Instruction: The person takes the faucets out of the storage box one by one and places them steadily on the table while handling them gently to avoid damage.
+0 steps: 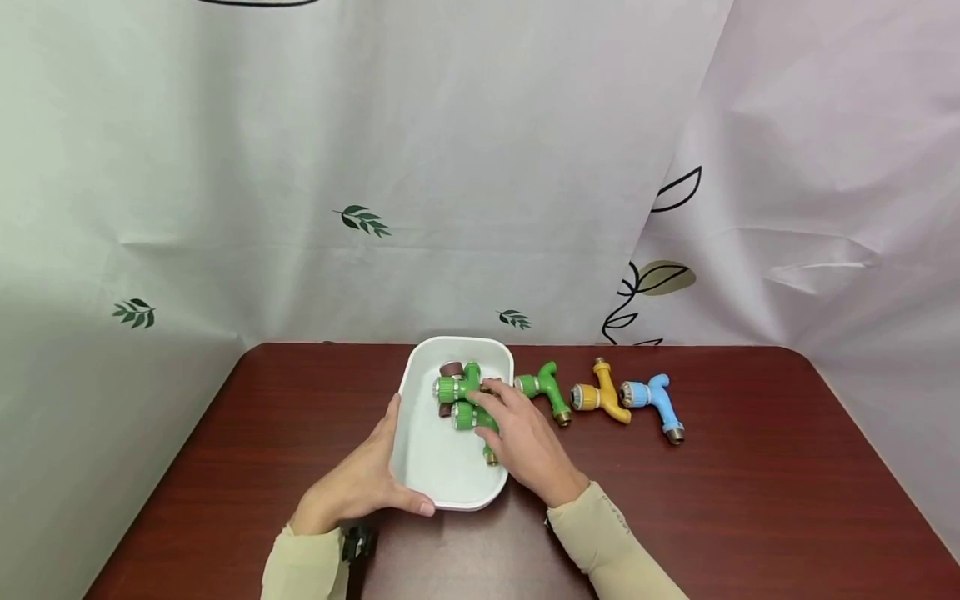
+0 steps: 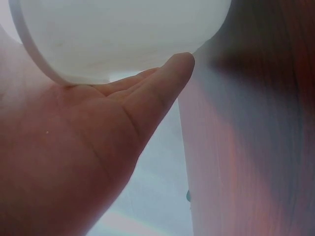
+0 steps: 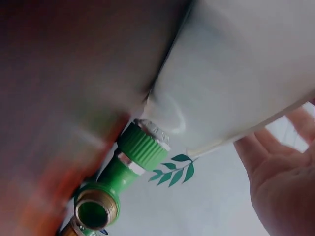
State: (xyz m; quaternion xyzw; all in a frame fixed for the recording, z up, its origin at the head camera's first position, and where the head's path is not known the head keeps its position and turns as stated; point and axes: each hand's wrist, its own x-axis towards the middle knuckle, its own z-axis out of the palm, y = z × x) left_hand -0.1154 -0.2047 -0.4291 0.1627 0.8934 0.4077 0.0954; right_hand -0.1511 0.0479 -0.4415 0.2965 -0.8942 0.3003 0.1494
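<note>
A white tray (image 1: pixel 427 479) stands near the middle of the table. My left hand (image 1: pixel 360 479) rests against its left wall, fingers straight along the side and thumb at the front rim; the left wrist view shows the straight fingers (image 2: pixel 157 93) against the wall. Over the right rim reaches my right hand (image 1: pixel 528 437), fingers spread above two green taps (image 1: pixel 447 389) inside. Its thumb and index finger lie on either side of the nearer green tap (image 1: pixel 463 417), partly covering it; contact is hard to tell. A dark brown tap (image 1: pixel 451 368) lies partly hidden under the green ones.
Right of the tray, on the brown table (image 1: pixel 750 492), lie a green tap (image 1: pixel 550 387), a yellow tap (image 1: pixel 602 398) and a light blue tap (image 1: pixel 658 400) in a row. A pale curtain (image 1: pixel 450 167) with leaf prints hangs behind the table's back edge.
</note>
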